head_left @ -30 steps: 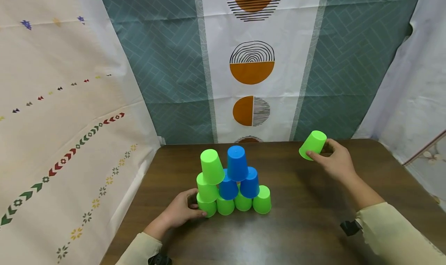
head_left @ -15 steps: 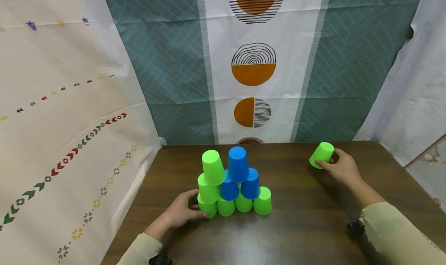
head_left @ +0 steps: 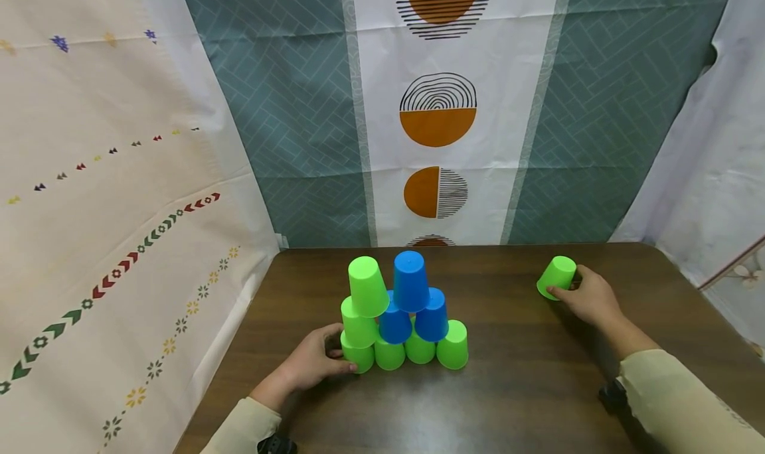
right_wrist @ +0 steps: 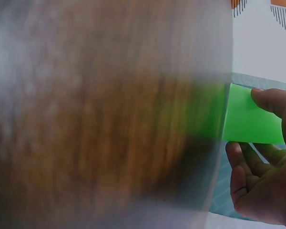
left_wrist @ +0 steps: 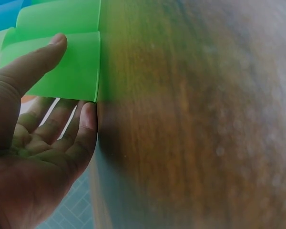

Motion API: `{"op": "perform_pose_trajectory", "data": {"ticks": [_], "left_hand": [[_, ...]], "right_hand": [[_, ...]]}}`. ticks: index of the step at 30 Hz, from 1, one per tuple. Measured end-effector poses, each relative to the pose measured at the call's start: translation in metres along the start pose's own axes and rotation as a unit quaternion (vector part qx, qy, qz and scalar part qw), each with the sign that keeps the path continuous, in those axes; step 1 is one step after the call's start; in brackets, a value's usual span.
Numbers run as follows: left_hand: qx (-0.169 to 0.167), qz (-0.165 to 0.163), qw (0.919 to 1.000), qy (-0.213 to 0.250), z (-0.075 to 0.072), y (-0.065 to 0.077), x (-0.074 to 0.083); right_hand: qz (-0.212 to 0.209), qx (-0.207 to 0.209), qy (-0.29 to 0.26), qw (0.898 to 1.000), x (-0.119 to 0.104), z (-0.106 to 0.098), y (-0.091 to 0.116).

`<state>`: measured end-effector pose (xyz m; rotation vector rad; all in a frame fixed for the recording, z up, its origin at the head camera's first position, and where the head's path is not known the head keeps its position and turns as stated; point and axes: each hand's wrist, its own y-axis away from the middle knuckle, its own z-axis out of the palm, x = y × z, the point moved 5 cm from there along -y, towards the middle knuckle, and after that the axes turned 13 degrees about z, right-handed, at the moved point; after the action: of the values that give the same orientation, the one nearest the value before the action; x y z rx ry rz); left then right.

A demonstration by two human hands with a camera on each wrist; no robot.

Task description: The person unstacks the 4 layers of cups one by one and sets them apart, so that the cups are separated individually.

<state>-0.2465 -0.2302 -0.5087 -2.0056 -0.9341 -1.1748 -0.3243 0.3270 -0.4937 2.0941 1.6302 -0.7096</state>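
Observation:
Upside-down plastic cups form a stepped stack on the brown table. Several green cups make the bottom row, with a green cup (head_left: 358, 324) and two blue cups (head_left: 431, 316) above. On top stand a green cup (head_left: 367, 287) and a blue cup (head_left: 410, 281). My left hand (head_left: 313, 360) holds the bottom-left green cup (left_wrist: 62, 67), thumb on its front and fingers round its far side. Off to the right, my right hand (head_left: 592, 298) grips a lone green cup (head_left: 557, 276), upside down with its rim at the tabletop or very near it.
The dark wooden table (head_left: 478, 407) spans the space between both hands. A patterned cloth (head_left: 439, 195) hangs behind its back edge. White cloths hang at the left (head_left: 119, 275) and right (head_left: 711, 195) sides.
My right hand has lowered its green cup and moved it slightly right, bringing it from tilted in the air to nearly upright at the tabletop. My left hand and the stack stay put.

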Motion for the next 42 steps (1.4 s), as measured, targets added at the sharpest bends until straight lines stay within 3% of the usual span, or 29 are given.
{"op": "perform_pose_trajectory", "data": {"ticks": [23,34,42], "left_hand": [[0.006,-0.019,0.9996,0.020,0.0006,0.0007,0.0013],[0.004,-0.012,0.9999,0.003,0.0006,-0.0001,0.0013],[0.005,-0.014,0.9999,0.005,0.0008,0.0012,0.0019]], "right_hand": [[0.007,-0.012,0.016,1.000,0.0041,-0.0025,0.0007],[0.010,-0.013,0.036,0.999,0.0055,-0.0050,-0.0003],[0.019,-0.024,0.013,0.999,0.0064,-0.0029,0.0019]]}}
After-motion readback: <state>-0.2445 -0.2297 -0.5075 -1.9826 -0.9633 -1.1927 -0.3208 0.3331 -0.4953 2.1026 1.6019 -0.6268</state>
